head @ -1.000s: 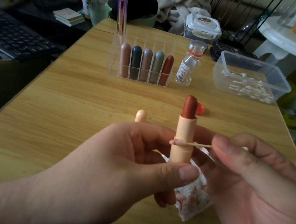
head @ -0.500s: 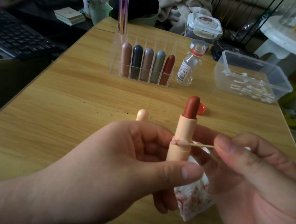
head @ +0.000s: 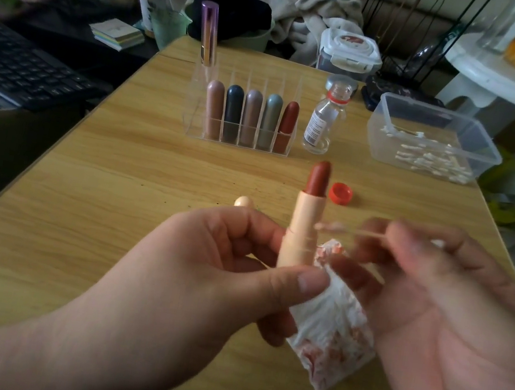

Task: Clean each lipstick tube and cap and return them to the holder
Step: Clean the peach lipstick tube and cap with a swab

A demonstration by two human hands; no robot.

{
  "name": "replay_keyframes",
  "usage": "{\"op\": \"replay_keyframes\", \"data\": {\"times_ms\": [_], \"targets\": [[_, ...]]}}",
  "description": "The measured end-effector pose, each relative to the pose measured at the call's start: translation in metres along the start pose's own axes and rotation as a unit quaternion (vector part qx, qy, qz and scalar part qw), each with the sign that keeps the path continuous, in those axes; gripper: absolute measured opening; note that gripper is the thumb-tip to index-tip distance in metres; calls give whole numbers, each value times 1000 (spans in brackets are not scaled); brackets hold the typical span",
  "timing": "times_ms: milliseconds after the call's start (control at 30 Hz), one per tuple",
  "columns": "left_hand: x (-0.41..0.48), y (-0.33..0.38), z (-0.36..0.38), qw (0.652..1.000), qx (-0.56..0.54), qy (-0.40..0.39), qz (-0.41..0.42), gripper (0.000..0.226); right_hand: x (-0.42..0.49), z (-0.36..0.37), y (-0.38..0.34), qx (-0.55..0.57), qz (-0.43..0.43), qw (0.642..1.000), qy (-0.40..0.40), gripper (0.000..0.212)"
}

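I am watching the left hand (head: 203, 270) holding the lipstick tube (head: 302, 235) upright above the desk (head: 108, 191). The thumb is pressing across its lower front and the fingers (head: 244, 226) are curling behind it, with the red bullet standing clear above them. The right hand (head: 434, 307) is pinching a cotton swab (head: 345, 230) by its stick, its tip lying just beside the tube's right side; blur is hiding whether it is touching. A stained tissue (head: 333, 325) is bunching between both hands. The peach cap (head: 242, 201) is lying on the desk behind the left hand, well short of the holder (head: 240, 143).
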State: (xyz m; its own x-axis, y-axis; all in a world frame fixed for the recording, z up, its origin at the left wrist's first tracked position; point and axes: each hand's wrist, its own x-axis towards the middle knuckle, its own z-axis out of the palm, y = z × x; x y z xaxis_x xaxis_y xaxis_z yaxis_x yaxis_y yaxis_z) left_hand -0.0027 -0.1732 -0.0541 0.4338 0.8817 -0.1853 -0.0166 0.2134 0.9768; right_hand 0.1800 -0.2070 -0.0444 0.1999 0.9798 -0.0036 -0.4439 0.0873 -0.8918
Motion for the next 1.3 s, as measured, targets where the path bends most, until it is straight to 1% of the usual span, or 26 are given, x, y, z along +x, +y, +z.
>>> {"op": "replay_keyframes", "data": {"times_ms": [67, 133, 200, 233, 267, 300, 333, 367, 400, 433, 500, 533, 600, 700, 800, 933, 1100, 1300], "targets": [[3, 0, -5, 999, -1, 38, 2, 34, 12, -7, -10, 9, -29, 999, 13, 9], [5, 2, -12, 998, 9, 68, 12, 40, 27, -21, -19, -7, -64, 998, 27, 15], [6, 7, -18, 995, 26, 90, 14, 43, 41, -37, -22, -66, -82, 994, 34, 10], [7, 10, -20, 994, 41, 99, 16, 40, 47, -44, -21, -133, -89, 986, 43, 9], [8, 13, -21, 992, 60, 107, 19, 38, 53, -51, -19, -240, -99, 964, 60, 12], [9, 14, -23, 990, 78, 114, 23, 38, 60, -56, -15, -366, -108, 921, 78, 15], [10, 16, -25, 988, 91, 120, 27, 38, 67, -58, -11, -475, -110, 869, 87, 14], [11, 17, -26, 987, 97, 125, 29, 39, 73, -58, -6, -556, -103, 821, 86, 14], [12, 18, -27, 986, 100, 128, 28, 40, 79, -56, -1, -607, -94, 785, 82, 14], [12, 18, -27, 986, 103, 127, 25, 41, 83, -54, 4, -639, -87, 760, 79, 14], [13, 16, -26, 987, 110, 118, 14, 41, 90, -49, 13, -676, -85, 728, 76, 14], [12, 13, -25, 987, 112, 116, 7, 40, 93, -49, 17, -687, -88, 718, 73, 13], [11, 10, -25, 987, 119, 108, 3, 40, 96, -48, 19, -697, -96, 708, 63, 13], [10, 8, -27, 987, 117, 110, 5, 51, 96, -48, 18, -708, -107, 696, 56, 13], [10, 9, -30, 987, 119, 112, 9, 51, 96, -51, 16, -706, -101, 698, 69, 13], [9, 12, -32, 986, 125, 110, 16, 55, 91, -53, 11, -706, -88, 700, 64, 14], [7, 12, -32, 988, 121, 100, 9, 56, 85, -52, 9, -694, -103, 709, 71, 13], [7, 12, -32, 988, 117, 100, 6, 56, 84, -52, 11, -719, -74, 688, 68, 14]]}}
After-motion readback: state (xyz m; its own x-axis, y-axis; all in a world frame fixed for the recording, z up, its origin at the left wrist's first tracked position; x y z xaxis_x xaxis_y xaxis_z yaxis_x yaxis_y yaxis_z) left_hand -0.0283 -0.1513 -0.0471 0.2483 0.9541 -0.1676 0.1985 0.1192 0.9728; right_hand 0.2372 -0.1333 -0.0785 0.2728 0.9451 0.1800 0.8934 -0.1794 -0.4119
